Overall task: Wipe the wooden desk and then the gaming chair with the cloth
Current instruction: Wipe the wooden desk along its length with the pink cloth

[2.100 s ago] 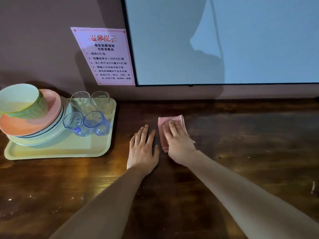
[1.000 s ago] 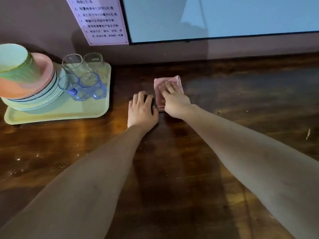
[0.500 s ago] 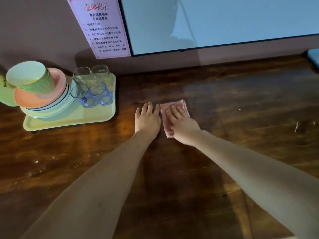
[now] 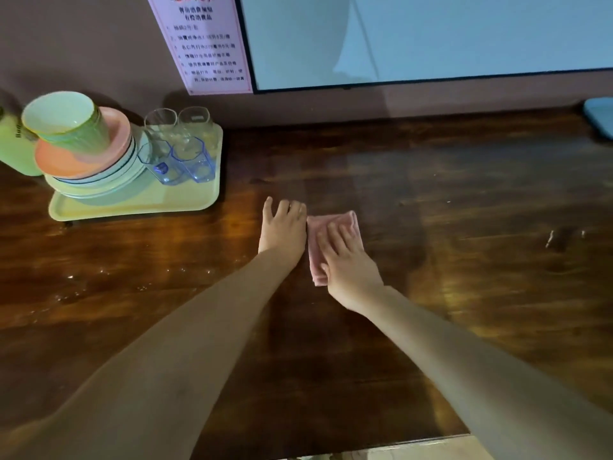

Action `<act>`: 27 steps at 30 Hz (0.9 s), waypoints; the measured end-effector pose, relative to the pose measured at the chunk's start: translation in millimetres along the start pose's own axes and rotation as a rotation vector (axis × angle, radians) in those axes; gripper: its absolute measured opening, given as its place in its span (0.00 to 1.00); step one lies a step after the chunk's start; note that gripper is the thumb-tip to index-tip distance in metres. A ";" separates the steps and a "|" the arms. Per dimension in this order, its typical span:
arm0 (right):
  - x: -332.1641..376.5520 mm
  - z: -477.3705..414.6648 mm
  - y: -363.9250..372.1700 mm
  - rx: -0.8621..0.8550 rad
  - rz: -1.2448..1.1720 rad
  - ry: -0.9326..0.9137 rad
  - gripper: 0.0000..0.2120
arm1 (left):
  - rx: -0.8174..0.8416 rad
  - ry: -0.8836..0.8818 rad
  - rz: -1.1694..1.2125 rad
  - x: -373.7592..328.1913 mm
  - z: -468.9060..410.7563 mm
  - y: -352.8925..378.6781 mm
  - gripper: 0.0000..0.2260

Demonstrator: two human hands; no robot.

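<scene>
A folded pink cloth [image 4: 335,224] lies flat on the dark wooden desk [image 4: 464,194], near its middle. My right hand [image 4: 348,263] presses down on the cloth with fingers spread over it. My left hand [image 4: 282,227] rests flat on the wood right beside the cloth's left edge, holding nothing. The gaming chair is out of view.
A pale green tray [image 4: 132,202] at the back left carries stacked plates [image 4: 96,174], a green cup [image 4: 66,122] and several glasses [image 4: 185,154]. A green container [image 4: 13,151] stands at the far left, a blue object [image 4: 600,119] at the far right. A screen [image 4: 431,38] and notice [image 4: 205,44] hang on the wall. The desk's front edge [image 4: 414,441] is bottom centre.
My right hand has drawn the cloth back from the wall toward me across the desk. My left hand has slid back alongside it.
</scene>
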State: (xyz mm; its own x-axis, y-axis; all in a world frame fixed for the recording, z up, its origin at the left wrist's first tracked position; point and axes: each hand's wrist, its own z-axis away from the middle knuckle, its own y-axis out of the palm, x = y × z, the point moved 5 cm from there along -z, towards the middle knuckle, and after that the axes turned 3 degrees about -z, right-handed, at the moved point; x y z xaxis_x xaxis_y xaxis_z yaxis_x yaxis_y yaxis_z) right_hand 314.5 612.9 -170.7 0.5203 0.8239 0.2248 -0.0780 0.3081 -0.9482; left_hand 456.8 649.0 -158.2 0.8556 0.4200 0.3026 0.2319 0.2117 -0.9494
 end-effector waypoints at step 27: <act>10.3 90.0 25.5 0.167 0.014 0.032 0.46 | -0.142 -0.132 0.495 -43.1 233.9 31.3 0.23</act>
State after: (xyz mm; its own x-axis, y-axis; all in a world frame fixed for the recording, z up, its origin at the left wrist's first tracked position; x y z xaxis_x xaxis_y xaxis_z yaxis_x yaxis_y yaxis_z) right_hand 241.4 672.0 -172.4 0.5449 0.8137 0.2022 -0.2239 0.3736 -0.9002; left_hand 319.0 843.9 -181.4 0.8153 0.5484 -0.1857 -0.1170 -0.1581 -0.9805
